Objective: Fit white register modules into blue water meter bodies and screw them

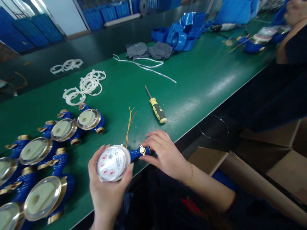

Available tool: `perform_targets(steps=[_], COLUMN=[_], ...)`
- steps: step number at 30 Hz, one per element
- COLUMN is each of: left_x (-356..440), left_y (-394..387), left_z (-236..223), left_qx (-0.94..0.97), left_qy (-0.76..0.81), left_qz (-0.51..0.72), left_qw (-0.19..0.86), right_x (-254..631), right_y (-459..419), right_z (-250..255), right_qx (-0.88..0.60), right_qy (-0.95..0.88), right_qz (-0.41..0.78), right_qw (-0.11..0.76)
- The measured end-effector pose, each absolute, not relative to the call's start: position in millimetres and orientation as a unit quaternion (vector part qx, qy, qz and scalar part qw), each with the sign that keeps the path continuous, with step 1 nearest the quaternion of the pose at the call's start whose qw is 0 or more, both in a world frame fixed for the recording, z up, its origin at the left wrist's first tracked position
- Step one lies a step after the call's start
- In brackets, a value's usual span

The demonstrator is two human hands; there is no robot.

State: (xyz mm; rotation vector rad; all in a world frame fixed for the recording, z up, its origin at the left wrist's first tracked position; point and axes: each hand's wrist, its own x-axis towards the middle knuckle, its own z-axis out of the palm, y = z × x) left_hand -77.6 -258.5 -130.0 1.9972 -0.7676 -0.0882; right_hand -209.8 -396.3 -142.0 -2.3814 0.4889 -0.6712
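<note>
A meter (122,159) is held by the green table's (192,92) near edge.
The left hand (109,195) cups its dial (112,163), the right hand (166,155) grips its blue pipe end (134,154); a screwdriver (157,110) lies just beyond.

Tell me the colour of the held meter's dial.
The dial is white with red marks; head view.

The screwdriver (157,110) lies behind the held meter (113,162).
</note>
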Motion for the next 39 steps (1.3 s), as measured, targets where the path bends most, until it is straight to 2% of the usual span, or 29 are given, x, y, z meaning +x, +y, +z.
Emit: perform_targets(steps=[6, 11, 15, 18, 26, 34, 39], left_x=[-78.0, -70.1, -64.4, -62.5, -51.6, -43.2, -54.7], left_y=[-250.0, -238.1, -238.8, -242.6, -244.4, -243.5, -244.1], left_z=[-126.0, -131.8, -133.1, -129.6, -126.9, -132.8, -139.2], left_qx=[0.837, 0.825, 0.808, 0.804, 0.802, 0.795, 0.832], left_qy=[-0.291, -0.339, -0.361, -0.344, -0.307, -0.346, -0.385], left_qz=[-0.085, -0.095, -0.130, -0.172, -0.229, -0.237, -0.125], left_qw=[0.456, 0.442, 0.448, 0.453, 0.459, 0.438, 0.380], right_x=[-202.4, -181.2, -166.8, -159.4, -150.4, -148.4, -143.3], right_y=[-409.9, -419.3, -410.0, -402.1, -398.7, -404.6, -403.7], right_z=[-148.8, -155.1, -143.1, -137.0, -147.2, -147.1, -144.1], right_qx=[-0.902, -0.872, -0.806, -0.772, -0.734, -0.750, -0.764], right_qy=[0.166, 0.197, 0.225, 0.236, 0.261, 0.262, 0.267], right_qz=[-0.256, -0.327, -0.364, -0.345, -0.309, -0.289, -0.323], right_qw=[0.305, 0.305, 0.409, 0.479, 0.545, 0.534, 0.491])
